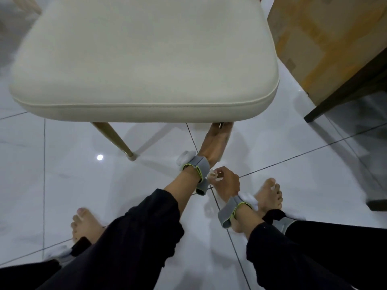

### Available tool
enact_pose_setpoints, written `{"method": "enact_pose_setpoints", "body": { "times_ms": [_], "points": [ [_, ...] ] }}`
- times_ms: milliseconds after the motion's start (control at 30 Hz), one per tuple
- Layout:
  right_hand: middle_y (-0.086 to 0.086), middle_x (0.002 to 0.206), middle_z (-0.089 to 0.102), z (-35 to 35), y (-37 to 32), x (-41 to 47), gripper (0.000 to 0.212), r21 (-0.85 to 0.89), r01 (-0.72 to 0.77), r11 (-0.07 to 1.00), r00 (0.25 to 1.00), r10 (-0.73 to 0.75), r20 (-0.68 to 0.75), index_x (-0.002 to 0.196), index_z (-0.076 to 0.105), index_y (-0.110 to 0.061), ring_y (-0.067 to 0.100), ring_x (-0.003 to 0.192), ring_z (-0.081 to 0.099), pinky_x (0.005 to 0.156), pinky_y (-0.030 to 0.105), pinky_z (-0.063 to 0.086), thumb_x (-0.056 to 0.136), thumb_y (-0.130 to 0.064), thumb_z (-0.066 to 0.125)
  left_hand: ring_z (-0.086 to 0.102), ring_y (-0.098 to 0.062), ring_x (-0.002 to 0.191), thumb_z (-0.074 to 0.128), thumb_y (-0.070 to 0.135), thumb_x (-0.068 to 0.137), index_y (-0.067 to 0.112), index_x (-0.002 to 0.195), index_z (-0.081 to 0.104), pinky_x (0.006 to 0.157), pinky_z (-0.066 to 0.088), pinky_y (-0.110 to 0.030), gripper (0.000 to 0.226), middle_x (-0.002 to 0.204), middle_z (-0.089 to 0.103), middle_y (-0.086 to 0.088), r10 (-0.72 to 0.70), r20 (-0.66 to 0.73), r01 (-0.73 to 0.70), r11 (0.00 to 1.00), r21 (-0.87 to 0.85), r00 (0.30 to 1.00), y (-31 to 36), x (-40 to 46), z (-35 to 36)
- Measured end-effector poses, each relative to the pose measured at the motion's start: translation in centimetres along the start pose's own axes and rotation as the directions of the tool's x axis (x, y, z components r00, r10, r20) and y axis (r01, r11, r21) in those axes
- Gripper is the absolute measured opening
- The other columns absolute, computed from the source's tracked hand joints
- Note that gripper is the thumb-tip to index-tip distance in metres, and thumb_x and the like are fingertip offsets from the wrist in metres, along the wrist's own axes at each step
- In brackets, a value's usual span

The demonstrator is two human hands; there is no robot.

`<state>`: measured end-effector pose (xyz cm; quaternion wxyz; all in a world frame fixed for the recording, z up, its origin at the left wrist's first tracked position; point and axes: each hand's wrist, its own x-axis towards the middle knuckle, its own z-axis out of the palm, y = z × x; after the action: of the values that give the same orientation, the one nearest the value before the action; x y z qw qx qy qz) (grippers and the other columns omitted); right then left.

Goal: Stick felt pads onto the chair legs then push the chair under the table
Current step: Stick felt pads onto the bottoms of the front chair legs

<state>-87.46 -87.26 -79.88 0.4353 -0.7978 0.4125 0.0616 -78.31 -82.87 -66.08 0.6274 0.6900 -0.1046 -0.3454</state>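
Observation:
The chair has a cream padded seat (142,59) and slim gold legs; its front left leg (117,139) stands on the tiled floor. My left hand (215,143) reaches up under the seat's front right corner and wraps around the front right leg there, with its fingertips hidden by the seat edge. My right hand (227,182) hovers just below it, close to the floor, pinching a small white felt pad (213,175) between thumb and fingers. Both wrists wear grey straps.
A wooden table (326,38) with a dark frame and leg (335,101) stands at the right, close to the chair. My bare feet (270,195) and dark-trousered knees rest on the glossy white tile floor (73,185) in front of the chair.

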Motion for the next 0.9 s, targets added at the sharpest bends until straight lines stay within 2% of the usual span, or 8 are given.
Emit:
{"method": "enact_pose_setpoints", "body": {
  "times_ms": [33,100,267,400,600,667,767,900],
  "points": [
    [0.004,0.098,0.073,0.4,0.3,0.0,0.023,0.006,0.011,1.0,1.0,-0.011,0.016,0.097,0.066,-0.018,0.027,0.095,0.065,0.079,0.034,0.051,0.077,-0.03,0.071,0.046,-0.005,0.117,0.038,0.059,0.096,0.027,0.124,0.054,0.104,0.031,-0.032,0.045,0.135,0.053,0.016,0.004,-0.016,-0.004,1.0,0.011,1.0,-0.2,0.4,0.2],
    [0.005,0.097,0.073,0.9,0.6,0.0,0.024,0.019,0.02,1.0,0.999,-0.021,0.031,0.098,0.066,-0.016,0.027,0.094,0.065,0.079,0.034,0.05,0.078,-0.029,0.071,0.052,-0.016,0.109,0.035,0.07,0.085,0.018,0.11,0.059,0.1,0.036,-0.038,0.063,0.122,0.06,0.002,0.008,-0.031,-0.005,0.995,0.1,0.999,-0.3,0.9,0.3],
    [0.003,0.096,0.073,0.0,0.3,0.2,0.029,0.064,-0.002,0.998,1.0,0.002,-0.009,0.1,0.066,-0.015,0.024,0.091,0.066,0.07,0.025,0.042,0.078,-0.034,0.074,0.051,-0.028,0.101,0.023,0.077,0.075,0.013,0.099,0.054,0.098,0.038,-0.047,0.075,0.105,0.058,-0.004,0.06,-0.015,-0.056,0.977,0.204,0.998,0.4,1.7,0.0],
    [0.003,0.098,0.074,-0.8,0.0,0.5,0.027,0.069,-0.008,0.998,1.0,0.01,-0.025,0.102,0.068,-0.018,0.024,0.093,0.066,0.071,0.023,0.04,0.079,-0.031,0.074,0.045,-0.021,0.082,0.024,0.08,0.076,0.01,0.095,0.049,0.085,0.04,-0.041,0.076,0.088,0.052,-0.004,0.104,0.01,-0.104,0.983,0.154,0.995,2.4,2.2,-0.5],
    [0.008,0.094,0.074,-1.4,-0.8,1.5,0.025,0.165,-0.008,0.986,1.0,0.008,0.0,0.104,0.069,-0.014,0.026,0.087,0.068,0.073,0.025,0.047,0.08,-0.024,0.072,0.048,-0.021,0.077,0.038,0.077,0.076,0.015,0.091,0.052,0.078,0.04,-0.032,0.066,0.08,0.054,-0.008,0.065,-0.028,-0.064,0.998,0.027,0.997,7.5,4.3,-0.7],
    [0.008,0.092,0.073,-1.5,-1.1,2.2,0.025,0.186,-0.026,0.982,1.0,0.025,0.005,0.104,0.069,-0.015,0.028,0.082,0.068,0.074,0.031,0.053,0.081,-0.023,0.071,0.049,-0.021,0.078,0.04,0.068,0.091,0.013,0.092,0.056,0.074,0.041,-0.028,0.057,0.083,0.053,-0.011,0.035,-0.019,-0.035,0.999,-0.016,0.999,9.5,5.3,-1.0],
    [0.008,0.084,0.074,-1.6,-1.5,3.5,0.024,0.237,-0.077,0.968,0.997,0.08,-0.001,0.103,0.071,-0.014,0.027,0.072,0.066,0.078,0.041,0.058,0.079,-0.02,0.069,0.053,-0.021,0.077,0.034,0.067,0.094,0.013,0.086,0.056,0.076,0.044,-0.029,0.059,0.083,0.055,-0.009,0.006,-0.028,-0.006,1.0,-0.007,1.0,12.0,6.5,-1.4],
    [0.005,0.07,0.07,-2.4,-2.6,4.9,0.015,0.356,-0.062,0.932,0.997,0.076,-0.027,0.083,0.075,-0.018,0.022,0.065,0.063,0.079,0.039,0.059,0.08,-0.01,0.064,0.052,-0.021,0.076,0.034,0.068,0.094,0.014,0.085,0.053,0.077,0.05,-0.031,0.059,0.085,0.054,-0.007,-0.001,-0.056,-0.001,1.0,-0.028,0.998,14.5,7.7,-1.4]
  ]
}}
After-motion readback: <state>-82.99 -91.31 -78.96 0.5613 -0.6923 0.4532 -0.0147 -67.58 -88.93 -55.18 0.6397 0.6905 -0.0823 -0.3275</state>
